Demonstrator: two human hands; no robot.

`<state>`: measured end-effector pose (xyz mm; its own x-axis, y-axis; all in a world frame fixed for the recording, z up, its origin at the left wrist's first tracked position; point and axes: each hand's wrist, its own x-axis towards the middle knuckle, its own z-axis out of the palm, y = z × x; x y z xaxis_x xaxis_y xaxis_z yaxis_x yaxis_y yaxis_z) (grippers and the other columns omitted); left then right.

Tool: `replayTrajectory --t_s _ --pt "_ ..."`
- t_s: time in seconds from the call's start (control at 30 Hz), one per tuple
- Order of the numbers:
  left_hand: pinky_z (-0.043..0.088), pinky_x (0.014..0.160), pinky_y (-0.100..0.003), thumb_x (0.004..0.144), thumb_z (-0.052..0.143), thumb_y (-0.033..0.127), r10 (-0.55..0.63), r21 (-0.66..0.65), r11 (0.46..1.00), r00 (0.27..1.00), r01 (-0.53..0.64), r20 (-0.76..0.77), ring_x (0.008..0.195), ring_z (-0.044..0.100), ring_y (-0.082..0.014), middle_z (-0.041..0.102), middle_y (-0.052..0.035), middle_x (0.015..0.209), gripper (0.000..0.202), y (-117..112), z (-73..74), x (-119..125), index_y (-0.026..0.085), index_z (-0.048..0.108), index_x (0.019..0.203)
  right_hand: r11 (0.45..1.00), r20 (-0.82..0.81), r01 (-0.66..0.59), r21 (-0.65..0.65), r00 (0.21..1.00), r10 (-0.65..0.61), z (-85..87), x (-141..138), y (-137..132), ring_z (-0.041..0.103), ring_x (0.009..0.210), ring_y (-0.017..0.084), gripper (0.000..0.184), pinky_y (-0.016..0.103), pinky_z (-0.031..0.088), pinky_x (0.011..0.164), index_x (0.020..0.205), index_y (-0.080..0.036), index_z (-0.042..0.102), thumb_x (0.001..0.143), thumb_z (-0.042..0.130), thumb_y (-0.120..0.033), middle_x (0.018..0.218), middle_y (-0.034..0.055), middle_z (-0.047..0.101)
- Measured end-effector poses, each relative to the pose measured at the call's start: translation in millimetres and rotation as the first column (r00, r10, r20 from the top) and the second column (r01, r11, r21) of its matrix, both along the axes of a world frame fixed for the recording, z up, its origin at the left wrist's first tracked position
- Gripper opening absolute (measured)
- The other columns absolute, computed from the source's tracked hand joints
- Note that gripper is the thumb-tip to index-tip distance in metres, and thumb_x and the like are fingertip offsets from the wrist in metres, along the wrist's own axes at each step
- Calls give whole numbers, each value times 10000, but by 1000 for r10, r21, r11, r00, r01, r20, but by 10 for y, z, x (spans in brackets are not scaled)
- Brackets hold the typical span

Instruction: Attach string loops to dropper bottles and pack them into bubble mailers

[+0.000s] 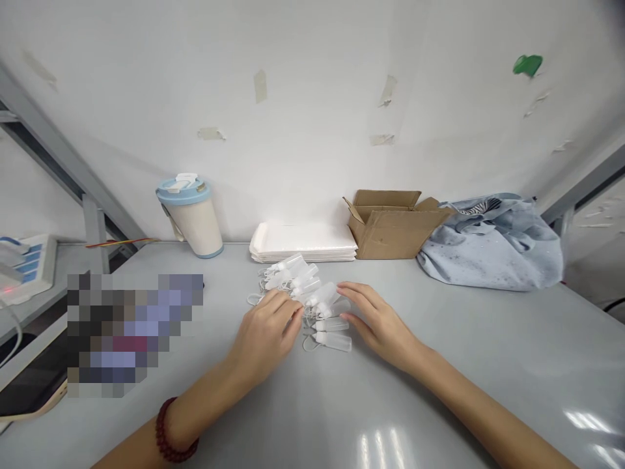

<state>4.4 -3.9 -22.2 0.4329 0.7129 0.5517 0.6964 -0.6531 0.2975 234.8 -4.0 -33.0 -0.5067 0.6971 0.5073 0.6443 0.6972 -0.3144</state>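
A loose pile of small translucent plastic squeeze bottles (pixel 312 293) with white nozzle tips and thin looped strings lies on the grey table. My left hand (pixel 268 329) is at the pile's left edge, its fingers curled down and thumb pressed close to them; whatever lies in that pinch is hidden. On the other side, my right hand (pixel 378 319) rests with thumb and fingers apart, fingertips against or very near the bottles' ends. One squeeze bottle (pixel 334 341) lies nearest me, at the front of the pile.
Behind the pile lies a stack of white padded envelopes (pixel 305 241). Beside it stand an open cardboard box (pixel 395 231) and a grey-blue cloth bag (pixel 493 251). A lidded cup (pixel 193 218) stands back left; a pixelated object (pixel 141 326) and a power strip (pixel 32 267) are further left.
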Motion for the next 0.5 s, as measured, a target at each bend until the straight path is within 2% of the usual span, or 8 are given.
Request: replayTrajectory --t_s 0.23,0.5 --pt "436 616 -279 906 443 163 -18 -88 996 999 13 -52 695 512 -164 585 -26 702 209 -3 -70 26 164 619 792 1000 113 12 -4 994 -11 -24 -84 57 344 1304 265 392 495 405 1004 1308 -186 399 921 448 -212 1394 155 404" --pt "437 595 -268 900 461 184 -17 -120 993 999 11 -46 681 528 -162 594 -20 685 217 -26 -54 32 177 629 763 993 49 39 -114 998 -34 -21 -60 27 548 1055 221 337 405 521 849 1262 -210 444 927 425 -238 1153 136 519"
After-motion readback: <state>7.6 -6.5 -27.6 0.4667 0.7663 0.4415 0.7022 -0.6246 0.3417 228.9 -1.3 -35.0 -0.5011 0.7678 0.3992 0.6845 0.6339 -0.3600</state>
